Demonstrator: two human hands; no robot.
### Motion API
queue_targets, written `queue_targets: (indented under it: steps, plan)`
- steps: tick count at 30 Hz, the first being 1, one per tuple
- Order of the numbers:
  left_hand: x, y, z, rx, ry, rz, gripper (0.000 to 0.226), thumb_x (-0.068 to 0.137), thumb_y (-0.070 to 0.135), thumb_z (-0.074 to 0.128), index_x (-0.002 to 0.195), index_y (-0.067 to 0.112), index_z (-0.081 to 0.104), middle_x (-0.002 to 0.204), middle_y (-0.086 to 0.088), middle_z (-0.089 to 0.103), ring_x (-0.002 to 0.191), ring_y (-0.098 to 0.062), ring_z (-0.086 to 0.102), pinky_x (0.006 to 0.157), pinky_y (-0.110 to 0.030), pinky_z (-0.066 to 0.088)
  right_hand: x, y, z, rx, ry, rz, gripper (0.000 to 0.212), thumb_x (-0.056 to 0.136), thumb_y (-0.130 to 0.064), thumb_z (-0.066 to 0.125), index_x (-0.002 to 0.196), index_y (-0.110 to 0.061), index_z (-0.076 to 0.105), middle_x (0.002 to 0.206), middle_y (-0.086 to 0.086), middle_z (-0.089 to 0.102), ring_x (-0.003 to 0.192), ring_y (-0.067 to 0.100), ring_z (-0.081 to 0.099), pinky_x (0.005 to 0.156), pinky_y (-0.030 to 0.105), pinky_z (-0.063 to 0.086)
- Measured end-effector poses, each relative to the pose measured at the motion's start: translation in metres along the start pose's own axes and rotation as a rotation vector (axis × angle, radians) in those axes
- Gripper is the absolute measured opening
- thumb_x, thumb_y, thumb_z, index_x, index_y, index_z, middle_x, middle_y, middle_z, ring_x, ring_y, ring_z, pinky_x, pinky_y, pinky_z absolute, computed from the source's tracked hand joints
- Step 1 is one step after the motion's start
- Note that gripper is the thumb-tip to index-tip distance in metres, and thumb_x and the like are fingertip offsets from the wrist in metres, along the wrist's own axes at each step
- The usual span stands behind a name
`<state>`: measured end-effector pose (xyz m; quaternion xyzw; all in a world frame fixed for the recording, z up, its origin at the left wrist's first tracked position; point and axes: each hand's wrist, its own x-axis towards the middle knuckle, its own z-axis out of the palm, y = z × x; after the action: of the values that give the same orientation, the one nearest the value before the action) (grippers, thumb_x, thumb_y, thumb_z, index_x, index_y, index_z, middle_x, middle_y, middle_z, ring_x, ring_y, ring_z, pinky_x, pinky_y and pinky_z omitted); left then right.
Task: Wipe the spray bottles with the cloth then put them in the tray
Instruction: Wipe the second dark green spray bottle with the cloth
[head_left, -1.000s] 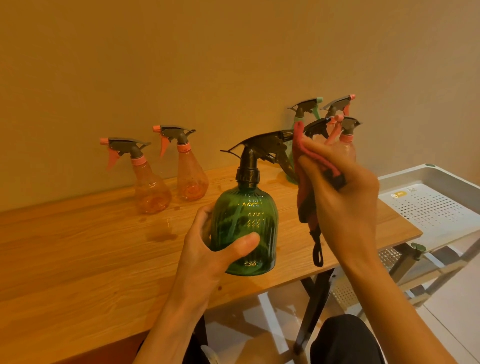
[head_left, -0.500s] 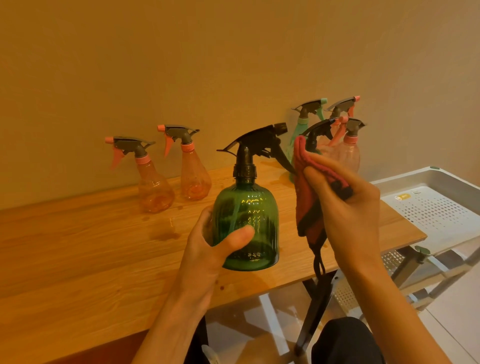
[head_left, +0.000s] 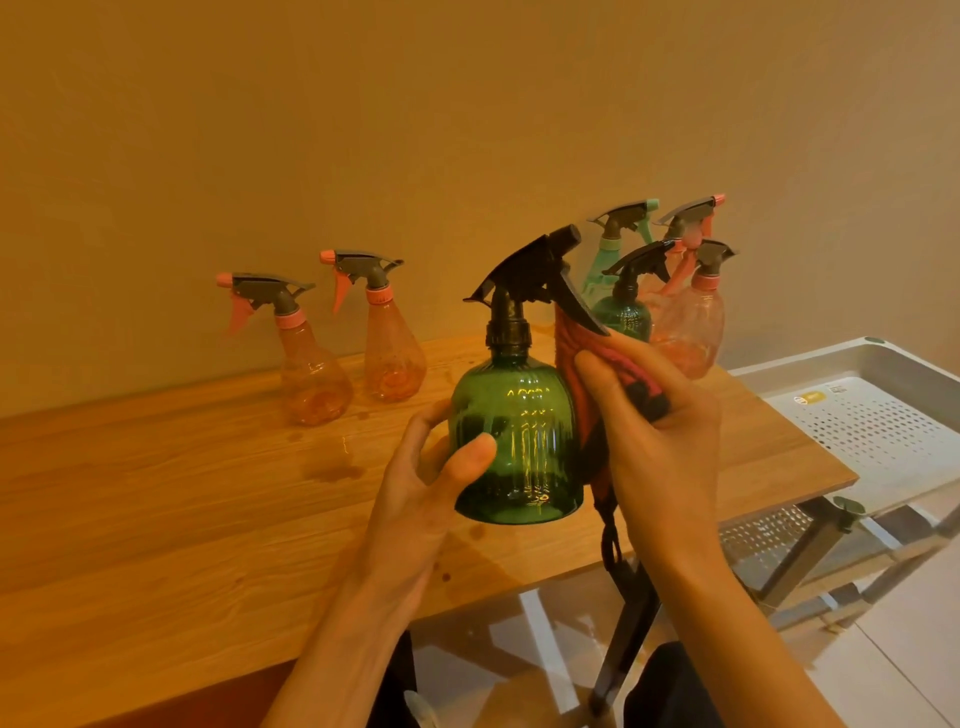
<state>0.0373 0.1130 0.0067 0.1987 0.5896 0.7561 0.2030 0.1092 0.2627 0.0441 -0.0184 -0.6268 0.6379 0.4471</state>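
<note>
Right now the left hand (head_left: 426, 493) has its grip around the green spray bottle (head_left: 517, 441), held upright above the desk (head_left: 156, 493). At its three o'clock, the right hand (head_left: 660, 441) presses the red cloth (head_left: 576, 364) against it.

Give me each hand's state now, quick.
Left hand: closed, holding the green spray bottle by its body.
Right hand: closed, fingers holding the red cloth against the bottle's side.
</note>
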Motion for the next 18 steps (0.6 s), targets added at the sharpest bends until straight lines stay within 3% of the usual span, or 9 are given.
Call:
queue_targets:
  steps: [2,7,9,13,18]
  plan:
    - [-0.001,0.0,0.0,0.013,0.004,0.016,0.104,0.048,0.07,0.09,0.133,0.02,0.055,0.121,-0.003,0.074,0.114,-0.022,0.07,0.083,-0.029,0.059,0.0,0.0,0.001,0.013,0.009,-0.001,0.024,0.094,-0.005,0.063,0.11,-0.021,0.072,0.099,-0.014,0.077,0.1,0.006,0.071,0.084,0.019,0.055]
    - [-0.001,-0.003,-0.003,0.127,-0.02,0.059,0.064,0.076,0.055,0.071,0.131,0.026,0.06,0.126,0.002,0.071,0.122,-0.017,0.065,0.097,-0.034,0.053,-0.001,0.001,0.003,0.014,0.01,-0.007,0.027,0.092,-0.01,0.062,0.117,-0.015,0.07,0.106,-0.009,0.076,0.103,0.006,0.07,0.084,0.017,0.054]
    - [-0.001,-0.002,-0.003,0.176,-0.037,0.066,0.057,0.08,0.056,0.062,0.132,0.032,0.062,0.128,0.007,0.071,0.124,-0.011,0.063,0.099,-0.034,0.051,-0.002,0.001,0.003,0.01,0.016,-0.002,0.027,0.093,-0.007,0.062,0.118,-0.011,0.07,0.107,-0.007,0.076,0.103,0.006,0.07,0.084,0.017,0.054]
    - [-0.002,0.004,0.003,0.253,-0.064,0.068,0.073,0.067,0.058,0.072,0.133,0.031,0.059,0.121,0.008,0.073,0.113,-0.007,0.068,0.087,-0.022,0.057,-0.005,0.002,0.007,-0.001,-0.001,-0.005,0.026,0.094,-0.003,0.062,0.118,-0.01,0.071,0.105,-0.006,0.076,0.101,0.005,0.07,0.082,0.016,0.054]
    - [0.002,0.003,0.007,0.309,0.023,0.093,0.084,0.052,0.053,0.086,0.129,0.029,0.061,0.118,0.004,0.073,0.109,-0.013,0.071,0.089,-0.037,0.06,-0.005,0.004,0.006,-0.059,-0.11,-0.055,0.029,0.095,-0.003,0.062,0.123,-0.007,0.069,0.11,-0.003,0.076,0.107,0.009,0.07,0.086,0.019,0.055]
